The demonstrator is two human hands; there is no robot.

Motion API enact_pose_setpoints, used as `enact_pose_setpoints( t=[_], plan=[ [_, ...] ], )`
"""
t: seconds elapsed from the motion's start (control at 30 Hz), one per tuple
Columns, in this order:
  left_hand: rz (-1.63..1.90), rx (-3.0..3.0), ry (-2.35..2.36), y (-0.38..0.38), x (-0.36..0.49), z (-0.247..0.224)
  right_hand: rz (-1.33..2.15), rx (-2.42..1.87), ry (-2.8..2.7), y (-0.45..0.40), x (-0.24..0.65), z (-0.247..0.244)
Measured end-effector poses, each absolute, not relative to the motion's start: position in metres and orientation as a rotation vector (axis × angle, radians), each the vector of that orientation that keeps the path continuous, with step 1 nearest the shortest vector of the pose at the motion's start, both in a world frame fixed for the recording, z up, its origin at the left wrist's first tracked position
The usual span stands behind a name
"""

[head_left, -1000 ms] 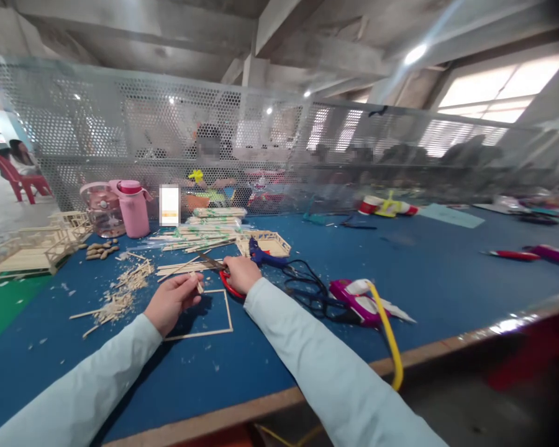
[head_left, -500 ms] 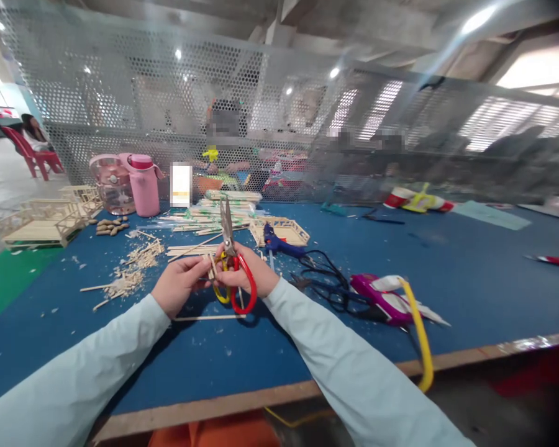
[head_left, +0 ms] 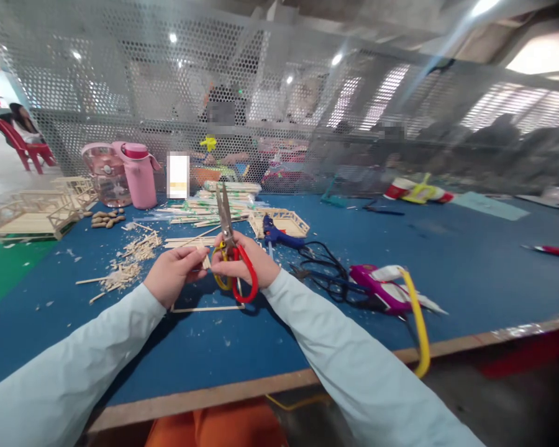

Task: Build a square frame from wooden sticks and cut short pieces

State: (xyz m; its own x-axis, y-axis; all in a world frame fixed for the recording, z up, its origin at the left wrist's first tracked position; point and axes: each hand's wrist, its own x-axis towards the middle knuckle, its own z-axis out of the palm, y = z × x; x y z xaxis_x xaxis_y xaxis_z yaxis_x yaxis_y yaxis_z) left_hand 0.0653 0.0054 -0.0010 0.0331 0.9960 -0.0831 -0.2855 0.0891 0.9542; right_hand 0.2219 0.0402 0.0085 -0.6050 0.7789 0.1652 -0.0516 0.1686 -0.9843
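My left hand [head_left: 174, 273] pinches short pale wooden stick pieces [head_left: 207, 261] between thumb and fingertips. Close beside it, my right hand [head_left: 246, 264] is closed around scissors [head_left: 246, 279] with one red and one yellow handle, their blades pointing up and away. The right fingertips are near the stick pieces; whether they touch them I cannot tell. A thin stick [head_left: 209, 308] lies on the blue table [head_left: 205, 354] below my hands. Longer bare sticks [head_left: 186, 242] lie just beyond them, and a small wooden stick frame [head_left: 286, 222] sits behind the right hand.
A blue glue gun [head_left: 279, 234] with a black cord lies right of my hands, near a purple-and-white tool [head_left: 382, 288] with a yellow handle. Stick offcuts [head_left: 133, 261], peanuts [head_left: 105, 219], a pink bottle [head_left: 140, 177] and wooden stick models [head_left: 32, 214] are on the left. Perforated metal mesh [head_left: 144, 81] stands behind.
The right thumb has drawn slightly away from the left fingertips, and the stick pieces now sit in the left hand. The whole view has shifted a little.
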Motion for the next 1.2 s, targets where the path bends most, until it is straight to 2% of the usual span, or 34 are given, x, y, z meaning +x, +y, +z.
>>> enact_pose_setpoints(
  t=[0.27,0.63,0.87,1.2],
  plan=[
    [1.264,0.960,1.006,0.004,0.066,-0.001,1.294,-0.645,-1.860,0.038,0.219,0.006],
    [1.239,1.257,1.077,0.003,0.063,-0.003,1.358,-0.606,-1.850,0.035,0.219,0.006],
    [1.358,1.180,1.073,-0.001,0.067,0.005,1.419,-0.577,-1.734,0.033,0.216,0.007],
    [1.445,1.123,1.050,0.002,0.064,0.003,1.306,-0.526,-1.813,0.033,0.215,0.004]
  ],
)
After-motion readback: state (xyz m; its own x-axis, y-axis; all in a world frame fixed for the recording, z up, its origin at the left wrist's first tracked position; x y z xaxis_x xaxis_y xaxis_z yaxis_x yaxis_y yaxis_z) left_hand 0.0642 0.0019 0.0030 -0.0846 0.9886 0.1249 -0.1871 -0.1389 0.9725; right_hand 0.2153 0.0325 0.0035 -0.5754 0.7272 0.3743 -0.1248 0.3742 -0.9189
